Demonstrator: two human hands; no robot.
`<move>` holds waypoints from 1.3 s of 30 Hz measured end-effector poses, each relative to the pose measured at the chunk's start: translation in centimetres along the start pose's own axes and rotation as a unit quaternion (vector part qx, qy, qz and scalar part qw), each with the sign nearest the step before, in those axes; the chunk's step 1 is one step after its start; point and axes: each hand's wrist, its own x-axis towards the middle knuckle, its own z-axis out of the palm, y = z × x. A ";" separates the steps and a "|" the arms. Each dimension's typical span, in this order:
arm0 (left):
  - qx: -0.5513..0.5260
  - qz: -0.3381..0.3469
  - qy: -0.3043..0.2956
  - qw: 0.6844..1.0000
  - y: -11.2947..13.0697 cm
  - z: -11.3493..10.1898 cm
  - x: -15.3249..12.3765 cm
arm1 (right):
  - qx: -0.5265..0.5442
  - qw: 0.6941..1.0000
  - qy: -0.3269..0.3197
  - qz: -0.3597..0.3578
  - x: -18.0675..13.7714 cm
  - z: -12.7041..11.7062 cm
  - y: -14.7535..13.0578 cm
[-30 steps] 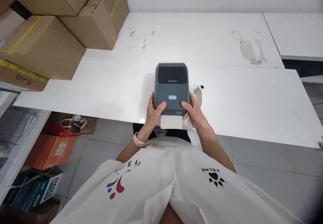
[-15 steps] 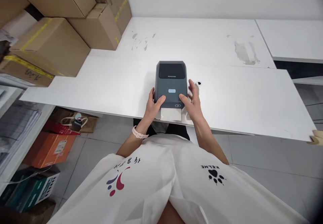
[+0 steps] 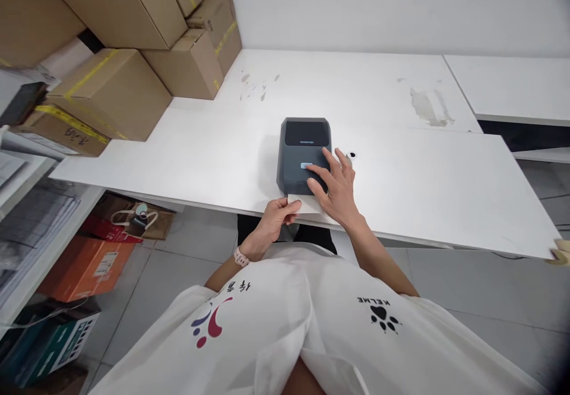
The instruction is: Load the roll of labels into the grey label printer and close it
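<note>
A dark grey label printer sits near the front edge of the white table, its light-coloured button on top. White label paper sticks out from the printer's front. My left hand pinches the paper's left side between thumb and fingers. Over the printer's right side lies my right hand, fingers spread, with the index fingertip at the button. Part of the paper and the printer's front right corner are hidden by this hand. Just right of the printer, a small white round object with a dark centre is partly covered by my fingers.
Cardboard boxes are stacked on the table's left end. A lower shelf with papers stands at the left, with an orange box on the floor beside it. The white table stretches right, with worn patches near the wall.
My left hand has moved from the printer's left side down to the paper and pinched it. My right hand has shifted from the printer's right edge onto its top, at the button.
</note>
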 end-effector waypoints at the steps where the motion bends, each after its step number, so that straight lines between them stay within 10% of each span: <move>1: 0.014 0.011 0.002 1.000 0.1 -0.1 0.0 | -0.009 1.000 0.005 -0.006 0.1 -0.1 -0.1; 7: 0.105 0.056 0.039 0.992 -0.8 -0.7 -0.1 | -0.065 0.997 0.017 -0.039 1.0 0.1 0.0; 14: 0.128 0.275 0.247 0.920 0.2 -1.1 0.9 | -0.013 1.000 0.007 -0.008 -0.2 0.9 0.4; 22: 0.183 0.255 0.161 0.936 0.6 -1.1 1.8 | 0.174 0.974 -0.006 0.144 -2.9 1.9 1.9; 39: 0.157 0.314 0.165 0.922 2.8 -0.9 2.8 | 0.271 0.953 0.039 0.134 -0.6 0.6 1.4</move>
